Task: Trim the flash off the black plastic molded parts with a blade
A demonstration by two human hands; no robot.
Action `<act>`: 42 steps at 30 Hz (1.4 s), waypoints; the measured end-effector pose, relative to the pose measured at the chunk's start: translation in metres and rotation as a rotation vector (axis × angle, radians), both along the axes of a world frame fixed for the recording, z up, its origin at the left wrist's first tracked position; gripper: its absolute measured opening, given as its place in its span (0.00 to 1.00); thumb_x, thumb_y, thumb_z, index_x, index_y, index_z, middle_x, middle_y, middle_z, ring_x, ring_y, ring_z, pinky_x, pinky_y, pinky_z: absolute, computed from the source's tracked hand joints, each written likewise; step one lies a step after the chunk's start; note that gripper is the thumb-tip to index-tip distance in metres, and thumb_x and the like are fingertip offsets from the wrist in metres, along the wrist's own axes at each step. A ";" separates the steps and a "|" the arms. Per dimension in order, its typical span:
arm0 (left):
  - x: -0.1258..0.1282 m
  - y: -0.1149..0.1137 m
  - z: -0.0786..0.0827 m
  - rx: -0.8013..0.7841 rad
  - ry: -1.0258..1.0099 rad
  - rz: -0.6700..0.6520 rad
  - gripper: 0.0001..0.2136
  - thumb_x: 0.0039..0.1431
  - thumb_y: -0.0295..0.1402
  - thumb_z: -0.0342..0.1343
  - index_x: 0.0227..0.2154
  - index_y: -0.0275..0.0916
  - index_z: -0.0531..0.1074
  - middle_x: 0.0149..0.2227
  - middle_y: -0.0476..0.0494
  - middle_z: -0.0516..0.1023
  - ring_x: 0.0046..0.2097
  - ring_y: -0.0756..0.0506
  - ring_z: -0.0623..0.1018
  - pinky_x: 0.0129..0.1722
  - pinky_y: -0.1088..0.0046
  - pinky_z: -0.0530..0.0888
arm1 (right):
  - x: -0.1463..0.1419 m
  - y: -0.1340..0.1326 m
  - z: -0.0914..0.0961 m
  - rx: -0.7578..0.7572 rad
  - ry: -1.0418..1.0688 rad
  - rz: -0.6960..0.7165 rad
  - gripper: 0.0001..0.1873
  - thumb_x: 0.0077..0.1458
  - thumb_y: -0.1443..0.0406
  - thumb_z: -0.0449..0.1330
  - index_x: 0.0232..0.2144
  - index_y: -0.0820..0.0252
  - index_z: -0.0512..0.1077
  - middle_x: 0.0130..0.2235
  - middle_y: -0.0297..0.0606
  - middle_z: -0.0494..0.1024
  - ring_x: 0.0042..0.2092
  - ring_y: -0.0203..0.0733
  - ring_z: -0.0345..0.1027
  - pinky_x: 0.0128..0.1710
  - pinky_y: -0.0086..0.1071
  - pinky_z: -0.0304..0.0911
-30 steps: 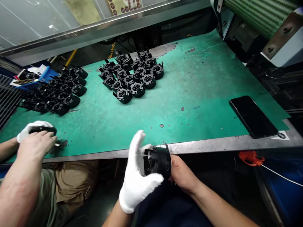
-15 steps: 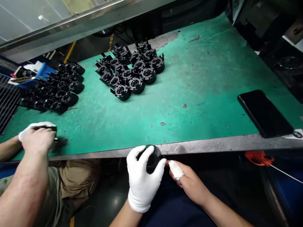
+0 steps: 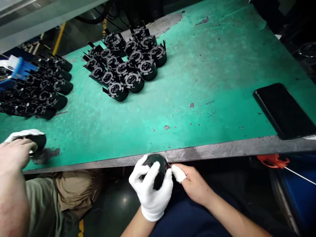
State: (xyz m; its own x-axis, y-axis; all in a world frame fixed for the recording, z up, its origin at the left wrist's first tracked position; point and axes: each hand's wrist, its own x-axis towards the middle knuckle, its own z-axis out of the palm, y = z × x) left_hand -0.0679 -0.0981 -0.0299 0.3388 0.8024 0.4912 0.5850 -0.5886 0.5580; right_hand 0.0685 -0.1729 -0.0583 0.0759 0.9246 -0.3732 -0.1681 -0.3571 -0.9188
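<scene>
My left hand (image 3: 150, 187), in a white glove, is wrapped round a round black plastic part (image 3: 156, 166) just below the table's metal front edge (image 3: 209, 151). My right hand (image 3: 191, 182) is bare, with a white wrap on one fingertip. Its fingers are pinched together against the right side of the part; something thin may be in the pinch, too small to name. On the green mat (image 3: 185, 82), far left of centre, stands a cluster of several like black parts (image 3: 125, 67).
A co-worker's hands (image 3: 21, 148) at the left edge work on another black part. Rows of black parts (image 3: 41, 90) and a blue bin (image 3: 17, 67) lie at far left. A black phone (image 3: 283, 110) rests at right. An orange-handled tool (image 3: 273, 161) hangs below the edge.
My left hand has closed round the part and turned it, hiding most of it. My right hand moved from cupping the part's right side to pinching at its edge. The view tilted down.
</scene>
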 end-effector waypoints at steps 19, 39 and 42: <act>-0.001 0.002 -0.003 0.002 -0.014 -0.018 0.22 0.41 0.20 0.70 0.41 0.41 0.73 0.40 0.48 0.61 0.51 0.36 0.77 0.52 0.43 0.78 | -0.001 -0.002 -0.010 -0.032 0.038 0.015 0.18 0.67 0.57 0.50 0.35 0.58 0.76 0.31 0.34 0.75 0.35 0.42 0.67 0.36 0.34 0.61; -0.012 0.007 -0.006 0.091 -0.017 -0.223 0.23 0.42 0.19 0.69 0.41 0.42 0.72 0.40 0.48 0.60 0.53 0.35 0.75 0.51 0.46 0.79 | 0.005 0.004 -0.005 0.086 -0.143 0.048 0.17 0.68 0.59 0.50 0.32 0.58 0.74 0.29 0.33 0.74 0.31 0.39 0.64 0.32 0.32 0.56; -0.012 0.008 -0.009 0.119 -0.018 -0.230 0.22 0.40 0.19 0.70 0.39 0.41 0.73 0.38 0.49 0.60 0.51 0.36 0.76 0.51 0.45 0.79 | 0.001 0.007 -0.005 0.053 -0.191 0.018 0.18 0.68 0.58 0.50 0.29 0.58 0.71 0.27 0.32 0.71 0.29 0.37 0.61 0.31 0.32 0.53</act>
